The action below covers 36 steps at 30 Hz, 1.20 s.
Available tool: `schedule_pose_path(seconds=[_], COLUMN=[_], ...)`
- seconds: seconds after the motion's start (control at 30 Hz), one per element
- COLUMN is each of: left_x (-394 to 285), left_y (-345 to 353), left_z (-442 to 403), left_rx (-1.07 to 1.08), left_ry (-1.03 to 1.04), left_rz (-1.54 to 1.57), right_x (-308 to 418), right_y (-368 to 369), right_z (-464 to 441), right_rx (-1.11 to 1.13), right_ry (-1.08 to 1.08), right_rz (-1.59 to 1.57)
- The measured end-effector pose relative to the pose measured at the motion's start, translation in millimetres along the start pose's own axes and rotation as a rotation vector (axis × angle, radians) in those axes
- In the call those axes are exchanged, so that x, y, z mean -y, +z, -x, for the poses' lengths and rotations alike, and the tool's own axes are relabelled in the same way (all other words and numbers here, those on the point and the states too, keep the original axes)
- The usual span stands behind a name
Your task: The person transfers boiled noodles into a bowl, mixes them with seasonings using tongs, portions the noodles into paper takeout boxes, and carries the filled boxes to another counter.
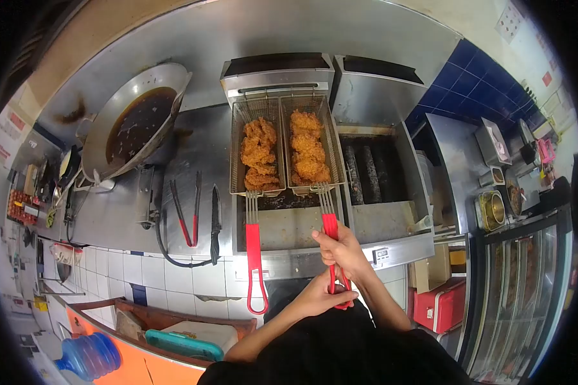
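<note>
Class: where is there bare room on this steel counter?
Bare steel lies between the round grey metal wok and left wire-mesh basket, beyond the red-handled metal tongs, and in front of the wok. Crowded: the steel fryer under both baskets.

The gripped red handle [330,222] is partly hidden by the hands [343,248]. Display [380,255] digits are too small to read; wall notice [510,21], illegible. Black garment [340,356] is cut off below.

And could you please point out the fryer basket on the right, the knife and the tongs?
Fryer basket [304,104]: head view, mesh back wall.
Knife [216,222]: head view, blade just above the handle.
Tongs [195,226]: head view, red grip of one arm.
</note>
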State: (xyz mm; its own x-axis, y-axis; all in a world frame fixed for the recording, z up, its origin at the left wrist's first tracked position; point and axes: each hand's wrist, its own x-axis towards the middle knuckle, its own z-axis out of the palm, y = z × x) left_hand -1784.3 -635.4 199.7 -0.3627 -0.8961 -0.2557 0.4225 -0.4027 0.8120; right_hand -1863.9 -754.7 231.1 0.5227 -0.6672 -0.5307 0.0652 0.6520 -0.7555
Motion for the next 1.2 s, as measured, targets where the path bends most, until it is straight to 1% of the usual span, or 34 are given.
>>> schedule_pose_path(seconds=[0.03, 0.1, 0.13, 0.2, 0.23, 0.27, 0.3, 0.33, 0.37, 0.43, 0.5, 0.57, 0.63, 0.7, 0.73, 0.77, 0.8, 0.83, 0.87, 0.9, 0.93, 0.97, 1.1, 1.2], left_x=[3.5, 10.0, 9.8, 6.9, 5.5, 4.9, 5.1, 13.6, 24.2, 54.2, 91.5, 133.9, 180.0, 242.9, 331.6, 406.1, 393.8, 387.6, 383.9, 382.4, 383.0, 384.1, 387.0, 389.8], left_y=[-2.4, -7.0, -10.9, -19.4, -23.4, -27.2, -31.0, -43.6, -57.5, -87.4, -136.2, -184.0, -211.4, -206.0, -230.8, -250.5, -223.4, -206.0, -190.6, -181.7, -174.4, -169.4, -165.7, -176.7], left_z=[-1.9, -4.1, -4.0, -0.2, 3.2, 8.0, 13.7, 17.7, 21.4, 34.0, 56.1, 84.5, 120.7, 165.3, 195.3, 221.0, 231.4, 237.6, 245.9, 251.7, 259.3, 265.1, 293.7, 334.4], left_rx=[-0.008, -0.044, -0.054, 0.007, -0.002, 0.051, 0.103, 0.163, 0.157, -0.016, -0.201, -0.413, -0.757, -1.034, -1.033, -1.031, -1.124, -1.160, -1.185, -1.187, -1.187, -1.181, -1.151, -1.138], left_ry=[0.002, 0.159, 0.157, -0.023, -0.026, -0.022, -0.019, 0.038, 0.037, -0.034, -0.279, -0.383, -0.371, -0.190, -0.132, -0.075, -0.222, -0.374, -0.502, -0.566, -0.621, -0.661, -0.695, -0.673], left_rz=[0.005, -0.352, -0.352, -0.460, -0.467, -0.377, -0.285, -0.330, -0.336, -0.151, -0.163, -0.103, -0.017, 0.220, 0.230, 0.241, 0.218, 0.199, 0.191, 0.184, 0.179, 0.170, 0.164, 0.178], right_x=[0.8, -4.8, -9.7, -17.1, -19.0, -20.6, -19.8, -16.7, -14.8, -33.8, -56.7, -114.4, -162.5, -236.6, -285.7, -325.0, -346.5, -365.2, -398.9, -433.4, -432.1, -431.0, -407.3, -391.1], right_y=[-0.6, -3.3, -6.7, -10.9, -11.7, -12.7, -13.7, -15.4, -19.4, -41.0, -74.0, -140.8, -179.5, -212.6, -236.0, -256.5, -267.8, -276.7, -292.9, -309.8, -296.2, -282.9, -190.9, -124.7], right_z=[0.4, 0.2, -2.0, -0.8, -0.9, -1.2, 0.5, 3.8, 5.1, 5.9, 13.5, 15.6, 26.8, 39.1, 49.5, 62.8, 80.6, 97.9, 107.4, 116.9, 117.1, 106.0, 11.5, -40.8], right_rx=[-0.003, 0.002, 0.023, 0.051, 0.075, 0.099, 0.108, 0.104, 0.100, 0.081, -0.044, 0.048, 0.053, -0.148, -0.191, -0.237, -0.201, -0.164, -0.056, 0.075, 0.136, 0.130, 0.045, 0.018], right_ry=[0.005, 0.024, 0.018, 0.016, -0.031, -0.079, -0.079, -0.045, -0.013, 0.017, 0.025, 0.145, 0.256, 0.401, 0.470, 0.537, 0.717, 0.894, 1.020, 1.136, 1.177, 1.149, 0.877, 0.737], right_rz=[-0.014, -0.029, -0.049, -0.077, -0.031, 0.013, 0.007, -0.024, -0.052, -0.053, -0.051, 0.181, 0.411, 0.401, 0.527, 0.655, 0.601, 0.541, 0.647, 0.751, 0.797, 0.816, 0.876, 0.921])
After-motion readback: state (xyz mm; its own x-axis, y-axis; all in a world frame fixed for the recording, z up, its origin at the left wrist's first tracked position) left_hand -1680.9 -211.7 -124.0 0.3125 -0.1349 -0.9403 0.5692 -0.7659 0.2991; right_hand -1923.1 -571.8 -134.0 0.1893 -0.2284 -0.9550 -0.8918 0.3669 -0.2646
